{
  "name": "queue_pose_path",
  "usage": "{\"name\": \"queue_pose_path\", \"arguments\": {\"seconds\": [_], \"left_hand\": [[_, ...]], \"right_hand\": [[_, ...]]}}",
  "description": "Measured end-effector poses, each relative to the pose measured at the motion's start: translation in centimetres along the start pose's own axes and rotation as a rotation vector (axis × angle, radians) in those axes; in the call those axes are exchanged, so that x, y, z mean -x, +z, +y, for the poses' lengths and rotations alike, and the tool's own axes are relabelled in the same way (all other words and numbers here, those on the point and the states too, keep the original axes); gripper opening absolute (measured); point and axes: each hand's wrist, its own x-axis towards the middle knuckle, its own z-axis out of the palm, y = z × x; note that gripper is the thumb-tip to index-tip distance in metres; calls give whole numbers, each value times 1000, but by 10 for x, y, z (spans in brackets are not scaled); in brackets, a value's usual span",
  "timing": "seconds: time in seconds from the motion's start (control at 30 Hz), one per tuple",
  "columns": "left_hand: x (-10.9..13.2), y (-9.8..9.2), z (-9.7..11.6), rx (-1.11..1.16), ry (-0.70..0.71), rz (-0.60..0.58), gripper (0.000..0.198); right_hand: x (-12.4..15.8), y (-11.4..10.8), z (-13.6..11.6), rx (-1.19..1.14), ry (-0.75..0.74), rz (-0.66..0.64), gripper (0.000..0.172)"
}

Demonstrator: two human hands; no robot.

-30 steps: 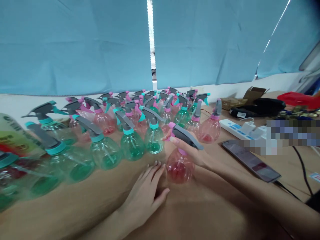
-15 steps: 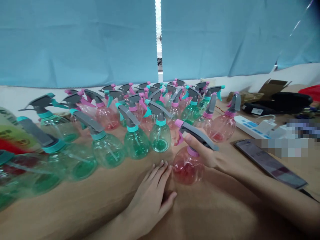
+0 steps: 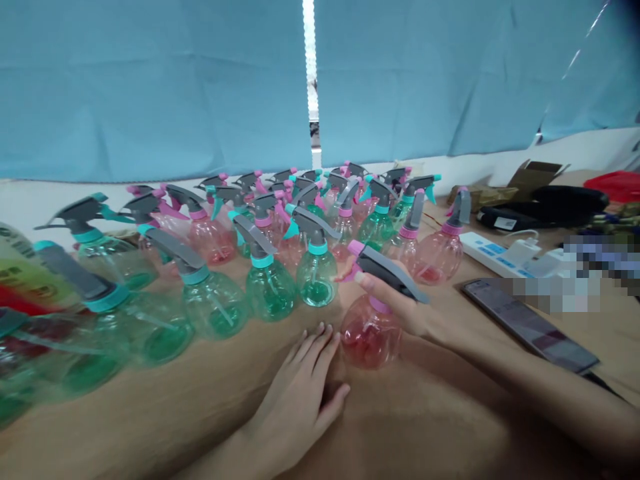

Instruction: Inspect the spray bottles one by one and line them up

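A pink spray bottle (image 3: 370, 337) with a grey and pink trigger head stands upright on the brown table (image 3: 200, 413). My right hand (image 3: 400, 300) is wrapped round its neck and trigger head, the thumb on the near side and a fingertip showing past the trigger. Flat on the table just left of that bottle lies my left hand (image 3: 300, 393), fingers slightly spread and holding nothing. Beyond it stand a green spray bottle (image 3: 317, 277) and another green one (image 3: 271, 290), both with turquoise collars.
Several more green and pink spray bottles fill the back and left, beside a yellow and red package (image 3: 30, 277). At the right are a phone (image 3: 530, 325), a white power strip (image 3: 495, 255), a black case (image 3: 505, 219) and an open cardboard box (image 3: 537, 175). Blue cloth (image 3: 200, 87) hangs behind.
The view has shifted slightly, so most things on the right sit a little further left. Both hands keep nearly the same pose, the right still on the pink bottle.
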Motion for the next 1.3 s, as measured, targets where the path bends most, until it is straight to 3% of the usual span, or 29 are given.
{"name": "queue_pose_path", "arguments": {"seconds": [0.27, 0.47, 0.93, 1.3], "left_hand": [[1, 3, -2, 38, -11, 31, 55], [1, 5, -2, 67, -19, 49, 54], [-1, 2, -1, 41, -21, 12, 54], [2, 1, -1, 65, -30, 22, 54]], "right_hand": [[-1, 10, 20, -146, 7, 45, 17], [0, 10, 17, -211, 3, 45, 22], [-3, 9, 19, -215, -8, 53, 9], [-2, 10, 22, -220, -36, 25, 19]]}}
